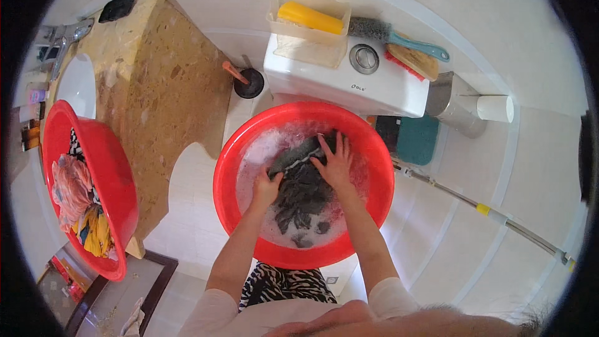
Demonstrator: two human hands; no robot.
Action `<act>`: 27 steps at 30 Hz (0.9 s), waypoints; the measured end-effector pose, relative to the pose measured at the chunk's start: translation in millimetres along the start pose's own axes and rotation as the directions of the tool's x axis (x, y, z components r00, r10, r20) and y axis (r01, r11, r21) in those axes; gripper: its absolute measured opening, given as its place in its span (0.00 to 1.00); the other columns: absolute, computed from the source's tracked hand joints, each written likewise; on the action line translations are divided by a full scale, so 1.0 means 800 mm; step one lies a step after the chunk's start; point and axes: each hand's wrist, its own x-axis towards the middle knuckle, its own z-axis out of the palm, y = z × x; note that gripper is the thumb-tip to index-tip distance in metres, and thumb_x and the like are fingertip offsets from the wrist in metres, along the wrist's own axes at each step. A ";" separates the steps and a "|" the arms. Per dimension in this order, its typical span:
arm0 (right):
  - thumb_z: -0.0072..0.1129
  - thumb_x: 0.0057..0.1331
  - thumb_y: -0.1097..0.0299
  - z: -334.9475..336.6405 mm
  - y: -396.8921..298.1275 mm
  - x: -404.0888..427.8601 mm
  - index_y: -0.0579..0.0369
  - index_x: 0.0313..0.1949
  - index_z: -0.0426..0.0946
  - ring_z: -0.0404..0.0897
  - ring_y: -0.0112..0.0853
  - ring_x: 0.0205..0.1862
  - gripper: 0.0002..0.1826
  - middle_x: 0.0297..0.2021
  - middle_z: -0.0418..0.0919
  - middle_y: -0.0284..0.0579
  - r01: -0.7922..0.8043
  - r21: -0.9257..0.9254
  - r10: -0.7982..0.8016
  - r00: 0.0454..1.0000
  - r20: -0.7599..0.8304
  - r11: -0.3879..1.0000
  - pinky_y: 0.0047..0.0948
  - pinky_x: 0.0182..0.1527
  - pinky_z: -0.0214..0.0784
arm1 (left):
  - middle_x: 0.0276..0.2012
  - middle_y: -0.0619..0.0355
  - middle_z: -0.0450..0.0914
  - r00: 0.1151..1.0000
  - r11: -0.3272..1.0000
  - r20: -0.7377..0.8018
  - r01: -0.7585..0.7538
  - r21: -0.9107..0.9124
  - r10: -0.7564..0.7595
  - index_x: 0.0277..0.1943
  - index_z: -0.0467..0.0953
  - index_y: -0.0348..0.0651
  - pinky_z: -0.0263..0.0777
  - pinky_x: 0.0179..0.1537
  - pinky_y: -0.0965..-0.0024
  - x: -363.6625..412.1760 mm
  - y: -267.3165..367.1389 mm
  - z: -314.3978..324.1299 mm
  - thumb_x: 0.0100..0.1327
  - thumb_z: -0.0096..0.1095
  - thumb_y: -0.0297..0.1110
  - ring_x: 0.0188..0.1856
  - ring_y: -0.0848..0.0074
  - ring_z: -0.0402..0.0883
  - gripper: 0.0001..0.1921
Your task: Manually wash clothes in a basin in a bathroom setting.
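Note:
A dark grey garment lies soaked in sudsy water inside a round red plastic basin. Along its upper part runs a thin whitish strip. My left hand grips the garment's left edge between thumb and fingers. On the upper right part of the cloth rests my right hand, its fingers spread and pointing away from me. White foam gathers at the basin's far left, and the lower part of the garment sits partly under the water.
At left, a second red basin holds clothes on a stone-patterned counter beside a sink. Beyond my basin stand a white toilet tank bearing brushes and a plastic box, a plunger and a metal bin. A pole extends right.

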 end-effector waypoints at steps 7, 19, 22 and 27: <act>0.57 0.59 0.53 0.138 0.081 0.012 0.44 0.63 0.62 0.53 0.57 0.65 0.33 0.64 0.56 0.54 -0.230 -0.052 0.232 0.972 0.035 0.972 0.55 0.63 0.50 | 0.68 0.40 0.46 0.929 0.767 0.065 -0.340 0.544 0.365 0.71 0.46 0.66 0.50 0.62 0.39 -0.010 0.014 0.098 0.48 0.72 0.40 0.66 0.40 0.50 0.50; 0.65 0.52 0.68 0.123 -0.020 -0.104 0.56 0.43 0.73 0.70 0.54 0.48 0.19 0.44 0.73 0.54 -0.103 0.412 0.091 0.995 0.050 0.905 0.48 0.52 0.61 | 0.61 0.47 0.60 0.993 0.846 0.061 -0.121 0.519 0.104 0.64 0.61 0.51 0.55 0.64 0.54 0.085 -0.067 0.187 0.60 0.54 0.39 0.63 0.54 0.59 0.28; 0.61 0.56 0.56 0.126 -0.009 -0.041 0.55 0.37 0.77 0.75 0.51 0.39 0.16 0.34 0.77 0.53 -0.016 0.456 0.060 0.995 -0.082 0.890 0.47 0.48 0.65 | 0.59 0.46 0.64 0.992 0.857 0.055 -0.123 0.500 0.110 0.62 0.63 0.49 0.56 0.63 0.55 0.095 -0.062 0.189 0.61 0.54 0.39 0.61 0.54 0.62 0.26; 0.50 0.62 0.51 0.136 0.031 0.007 0.52 0.48 0.75 0.76 0.49 0.46 0.22 0.41 0.79 0.51 -0.162 0.229 0.134 0.982 0.134 0.960 0.47 0.52 0.65 | 0.55 0.46 0.69 0.997 0.887 0.033 -0.076 0.456 0.069 0.60 0.67 0.46 0.59 0.62 0.56 0.110 -0.058 0.192 0.61 0.53 0.39 0.57 0.54 0.68 0.23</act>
